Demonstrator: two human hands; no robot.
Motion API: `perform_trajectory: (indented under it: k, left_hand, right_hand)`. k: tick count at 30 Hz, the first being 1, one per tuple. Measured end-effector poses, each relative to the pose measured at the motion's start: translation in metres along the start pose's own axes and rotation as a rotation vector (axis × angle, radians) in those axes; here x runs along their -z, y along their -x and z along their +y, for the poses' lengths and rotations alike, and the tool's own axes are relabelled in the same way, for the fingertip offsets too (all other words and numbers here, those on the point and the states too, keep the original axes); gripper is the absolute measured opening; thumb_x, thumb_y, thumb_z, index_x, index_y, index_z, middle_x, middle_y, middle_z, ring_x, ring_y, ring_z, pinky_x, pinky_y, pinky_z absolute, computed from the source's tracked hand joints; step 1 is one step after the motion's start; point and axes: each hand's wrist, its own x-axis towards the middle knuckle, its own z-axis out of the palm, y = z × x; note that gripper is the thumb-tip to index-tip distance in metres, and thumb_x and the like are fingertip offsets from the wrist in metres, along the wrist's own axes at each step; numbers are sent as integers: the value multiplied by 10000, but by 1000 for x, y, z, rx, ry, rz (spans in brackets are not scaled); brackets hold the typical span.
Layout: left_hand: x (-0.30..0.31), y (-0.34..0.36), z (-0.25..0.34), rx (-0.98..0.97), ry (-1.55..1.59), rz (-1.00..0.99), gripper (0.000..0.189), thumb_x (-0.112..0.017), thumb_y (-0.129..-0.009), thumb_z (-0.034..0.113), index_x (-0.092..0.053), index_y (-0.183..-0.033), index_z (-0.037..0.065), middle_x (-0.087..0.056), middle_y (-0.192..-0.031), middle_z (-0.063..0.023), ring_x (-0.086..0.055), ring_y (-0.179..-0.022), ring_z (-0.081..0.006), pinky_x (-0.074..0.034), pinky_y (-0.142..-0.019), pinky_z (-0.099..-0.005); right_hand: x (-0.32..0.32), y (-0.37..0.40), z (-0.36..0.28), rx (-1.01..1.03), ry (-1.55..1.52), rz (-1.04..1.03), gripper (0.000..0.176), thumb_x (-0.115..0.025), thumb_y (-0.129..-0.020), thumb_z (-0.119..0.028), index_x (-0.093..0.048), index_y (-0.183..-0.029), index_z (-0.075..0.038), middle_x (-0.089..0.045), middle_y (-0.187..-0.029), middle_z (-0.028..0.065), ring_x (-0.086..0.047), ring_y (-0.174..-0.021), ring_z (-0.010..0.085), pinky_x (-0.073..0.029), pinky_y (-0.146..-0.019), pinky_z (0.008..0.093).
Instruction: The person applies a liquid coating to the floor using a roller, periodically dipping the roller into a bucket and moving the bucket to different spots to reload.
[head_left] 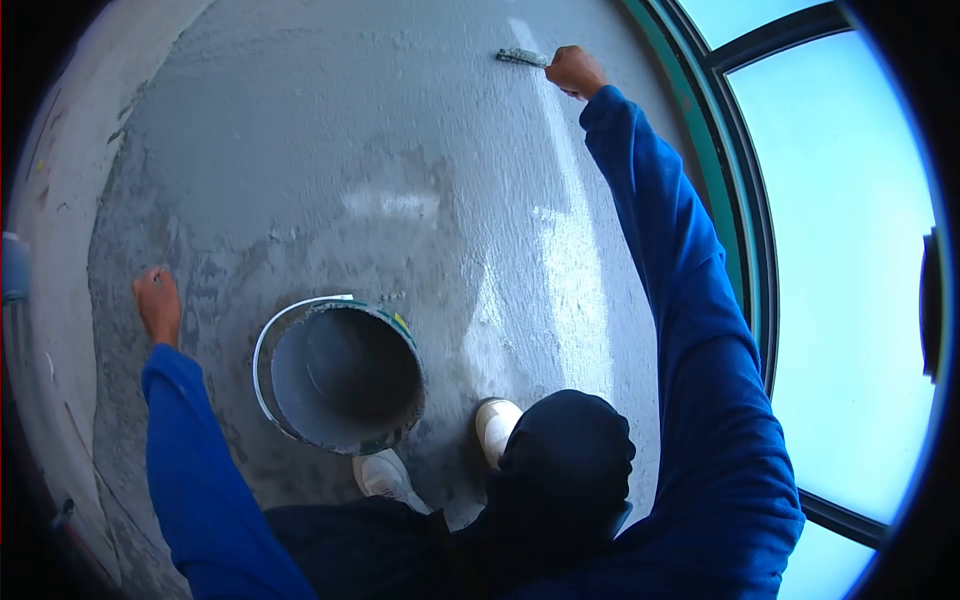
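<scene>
One smeared tool (521, 57) in right hand (577, 72), grey-lined bucket (305, 385), glossy floor (300, 130)

I counted two bare hands, one left hand (158, 302) and one right hand (577, 72), and two blue sleeves (205, 460). There was one bucket (345, 375) with one handle (258, 362), and one hand tool (521, 57). Two pale shoes (496, 428) showed, as did one dark rounded shape (565, 455) and three bright window panes (830, 250), the outer two only partly in sight.
</scene>
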Motion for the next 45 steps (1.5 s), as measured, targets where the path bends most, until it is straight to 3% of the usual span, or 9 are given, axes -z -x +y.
perform_trajectory:
  k: [3,5,7,15,22,26,31,39,45]
  left_hand:
    - [8,1,12,-34,45,-6,381,-424,-937,308,-581,-1168,50,-474,-1189,-124,-540,-992,-303,-455,-852,-411]
    - [5,-5,9,-64,29,32,382,-429,-930,315,-586,-1169,60,-477,-1189,-131,-540,-1001,-304,-454,-855,-407]
    - [10,-7,15,-89,23,55,382,-435,-923,320,-592,-1166,70,-480,-1187,-138,-539,-1008,-305,-452,-859,-403]
    - [45,-6,37,-160,101,94,383,-446,-905,328,-606,-1151,82,-486,-1203,-140,-536,-1040,-306,-436,-890,-393]
    - [37,-29,11,-186,56,91,397,-452,-903,339,-598,-1168,83,-480,-1229,-137,-514,-1081,-317,-410,-932,-389]
    - [40,-31,8,-173,34,100,394,-444,-915,344,-591,-1184,96,-480,-1225,-139,-506,-1090,-319,-407,-938,-392]
    - [34,-38,-5,-204,-14,142,385,-436,-926,342,-590,-1181,97,-474,-1225,-141,-512,-1079,-314,-415,-930,-393]
    - [28,-26,-18,-117,-14,111,365,-443,-926,329,-595,-1164,97,-474,-1198,-125,-533,-1043,-303,-441,-888,-403]
    - [9,-23,-15,2,19,3,359,-425,-945,304,-580,-1186,88,-459,-1203,-120,-546,-998,-288,-465,-854,-394]
  right_hand:
    - [-1,51,10,75,66,30,245,-548,-696,-165,-662,-837,-1,-659,-860,220,-640,-808,400,-507,-725,445]
    - [5,107,22,107,-83,0,256,-555,-727,-184,-664,-889,-19,-643,-891,254,-620,-851,435,-501,-747,466]
    - [-4,163,44,129,-46,4,267,-580,-731,-186,-656,-945,-46,-637,-885,266,-623,-843,427,-503,-736,463]
    - [-17,429,83,-76,-117,-6,263,-595,-780,-195,-597,-1020,-89,-624,-721,235,-603,-664,435,-480,-599,495]
    - [-5,626,110,-188,-178,-88,265,-585,-834,-162,-580,-1093,-110,-636,-767,200,-609,-657,400,-485,-573,458]
    - [0,685,121,-200,-213,-17,277,-605,-833,-145,-598,-1110,-137,-653,-830,169,-630,-690,359,-500,-574,417]
    - [-20,630,112,-162,-212,-15,285,-610,-829,-146,-601,-1114,-142,-657,-845,163,-630,-688,358,-501,-585,417]
    - [-29,408,64,-2,-142,14,271,-582,-817,-179,-593,-1079,-113,-632,-711,211,-615,-653,411,-485,-592,468]
    - [-26,237,16,109,-99,54,241,-595,-746,-178,-645,-954,-66,-634,-733,245,-631,-710,416,-507,-666,458]
